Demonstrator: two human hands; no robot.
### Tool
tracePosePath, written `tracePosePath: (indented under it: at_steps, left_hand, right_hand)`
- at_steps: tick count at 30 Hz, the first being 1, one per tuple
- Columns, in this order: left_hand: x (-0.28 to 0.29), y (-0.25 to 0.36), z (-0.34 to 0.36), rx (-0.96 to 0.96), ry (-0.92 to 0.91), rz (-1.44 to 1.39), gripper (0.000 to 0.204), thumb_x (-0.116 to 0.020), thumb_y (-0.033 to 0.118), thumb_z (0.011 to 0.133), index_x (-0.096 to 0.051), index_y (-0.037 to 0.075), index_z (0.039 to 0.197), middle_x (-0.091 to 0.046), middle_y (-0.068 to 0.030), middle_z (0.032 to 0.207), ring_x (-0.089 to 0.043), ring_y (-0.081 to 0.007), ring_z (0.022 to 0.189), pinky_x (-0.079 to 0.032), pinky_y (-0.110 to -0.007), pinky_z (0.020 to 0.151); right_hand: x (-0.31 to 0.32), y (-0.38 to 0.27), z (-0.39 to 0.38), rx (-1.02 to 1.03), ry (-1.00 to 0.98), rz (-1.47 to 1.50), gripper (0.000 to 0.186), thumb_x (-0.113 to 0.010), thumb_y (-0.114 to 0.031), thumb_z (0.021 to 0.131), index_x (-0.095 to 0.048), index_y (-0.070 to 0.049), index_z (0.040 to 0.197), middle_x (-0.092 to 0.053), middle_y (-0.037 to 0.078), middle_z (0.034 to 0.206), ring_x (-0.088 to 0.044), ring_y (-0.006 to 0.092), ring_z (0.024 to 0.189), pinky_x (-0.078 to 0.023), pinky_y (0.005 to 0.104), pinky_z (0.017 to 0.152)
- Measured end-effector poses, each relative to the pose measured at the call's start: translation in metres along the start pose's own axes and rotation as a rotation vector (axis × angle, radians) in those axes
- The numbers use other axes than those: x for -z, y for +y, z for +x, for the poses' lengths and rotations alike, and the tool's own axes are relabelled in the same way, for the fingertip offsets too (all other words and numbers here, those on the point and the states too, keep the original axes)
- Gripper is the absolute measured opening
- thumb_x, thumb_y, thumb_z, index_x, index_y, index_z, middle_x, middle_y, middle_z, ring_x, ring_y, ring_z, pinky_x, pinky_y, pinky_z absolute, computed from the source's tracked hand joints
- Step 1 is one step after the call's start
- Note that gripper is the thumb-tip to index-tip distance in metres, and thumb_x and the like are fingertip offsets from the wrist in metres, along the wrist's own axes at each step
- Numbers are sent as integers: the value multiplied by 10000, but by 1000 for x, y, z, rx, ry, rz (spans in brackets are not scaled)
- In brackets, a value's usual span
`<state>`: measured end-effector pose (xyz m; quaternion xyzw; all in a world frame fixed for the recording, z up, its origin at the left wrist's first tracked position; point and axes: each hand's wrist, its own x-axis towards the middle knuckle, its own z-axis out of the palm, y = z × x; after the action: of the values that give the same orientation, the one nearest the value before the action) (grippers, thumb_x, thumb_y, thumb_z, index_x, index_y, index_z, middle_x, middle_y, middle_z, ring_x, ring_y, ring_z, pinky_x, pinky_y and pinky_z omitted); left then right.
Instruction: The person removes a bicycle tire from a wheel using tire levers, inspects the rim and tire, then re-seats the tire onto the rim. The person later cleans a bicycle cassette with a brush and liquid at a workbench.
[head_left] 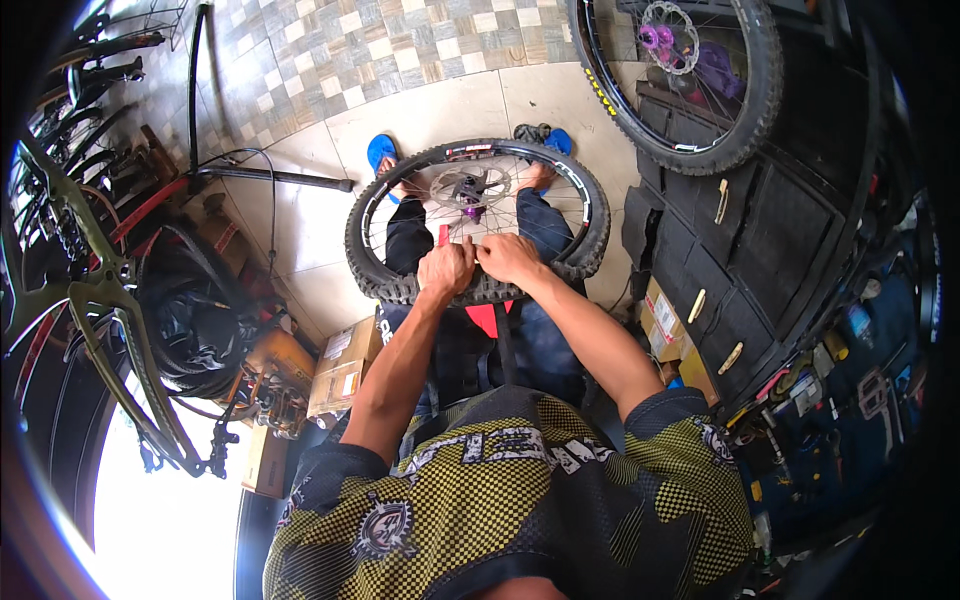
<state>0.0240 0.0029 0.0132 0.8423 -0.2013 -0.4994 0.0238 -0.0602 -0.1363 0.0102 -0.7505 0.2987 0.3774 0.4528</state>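
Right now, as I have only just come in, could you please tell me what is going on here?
A person has a bicycle wheel in front of their legs. The left hand and right hand are close together, gripping the near side of its knobby tire. A narrow red piece shows beside the left hand; I cannot tell what it is. The tire surrounds the rim, though the hands hide part of it. A second wheel is at the upper right.

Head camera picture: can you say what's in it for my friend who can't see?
A person's left hand and right hand grip the near edge of a knobbly-tyred bicycle wheel. Another wheel is at upper right, and a green bike frame is on the left.
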Motion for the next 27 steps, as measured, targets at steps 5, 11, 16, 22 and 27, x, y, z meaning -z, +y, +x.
tracePosePath:
  at_steps: [5, 11, 16, 22, 27]
  left_hand:
    - [10, 0, -14, -57, 107, -53, 599, -440, 466, 1046, -723, 32, 746, -707, -261, 774, -712, -459, 754, -570, -562, 734]
    - [17, -26, -26, -44, 111, -54, 564, -445, 473, 1043, -738, 50, 813, -733, -218, 897, -712, -447, 866, -555, -548, 817]
    - [43, -16, -14, -81, -279, 117, 615, -464, 518, 1028, -754, 6, 850, -732, -271, 918, -720, -448, 916, -552, -538, 862]
    - [9, 22, 7, -92, -184, 137, 607, -501, 521, 1002, -762, -22, 928, -736, -284, 919, -734, -439, 915, -579, -523, 844]
    - [-6, 27, 24, 8, -179, 93, 543, -527, 453, 967, -758, -38, 945, -738, -287, 933, -737, -434, 927, -579, -515, 861]
  right_hand:
    - [20, -9, -31, -70, -21, -153, 721, -417, -570, 1037, -763, 30, 836, -722, 300, 883, -724, 454, 908, -554, 543, 837]
    - [13, 6, -48, 13, 112, -133, 768, -360, -574, 1058, -755, 25, 784, -714, 301, 848, -711, 492, 859, -547, 583, 808]
    - [2, 5, -27, -41, 43, -177, 668, -391, -472, 1058, -759, 14, 786, -723, 283, 869, -721, 469, 860, -567, 545, 835]
    - [16, 1, -11, -144, -130, -196, 400, -505, -325, 984, -793, -46, 989, -752, 231, 1066, -729, 408, 1030, -577, 495, 895]
    - [19, 13, 6, -186, -145, -189, 335, -562, -274, 908, -795, -55, 1008, -749, 232, 1086, -727, 410, 1044, -576, 480, 915]
